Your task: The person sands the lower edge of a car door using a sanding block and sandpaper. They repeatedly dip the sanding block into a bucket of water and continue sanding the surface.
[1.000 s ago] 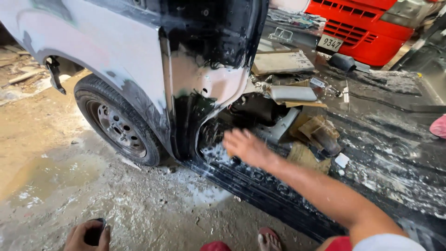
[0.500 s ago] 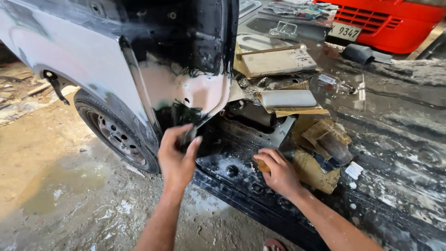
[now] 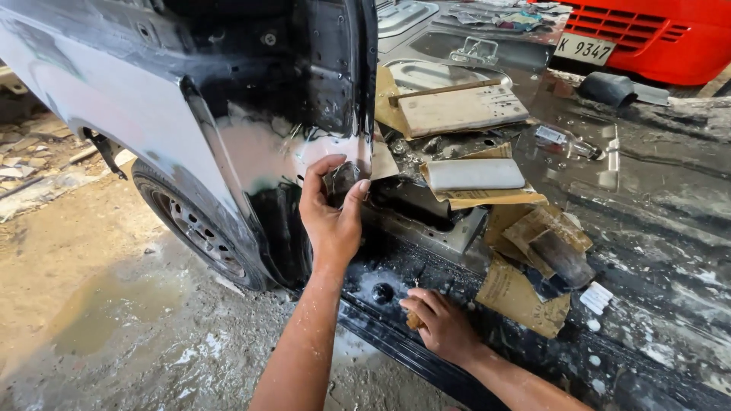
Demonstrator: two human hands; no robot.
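Note:
My left hand is raised to the lower rear edge of a vehicle's sanded grey body panel. Its fingers pinch a dark, wet piece of sandpaper against that edge. My right hand rests lower down on the wet black door sill, closed over a small brown piece that I cannot identify. Both forearms are spattered with white sanding residue.
The rear wheel is to the left over a wet, muddy floor. Brown sandpaper sheets, a grey sanding block and a small bottle lie on the vehicle floor. A red vehicle stands behind.
My left hand came up from near the ground to the panel edge with the dark sandpaper. My right hand dropped from an open reach onto the sill, closed on the brown piece.

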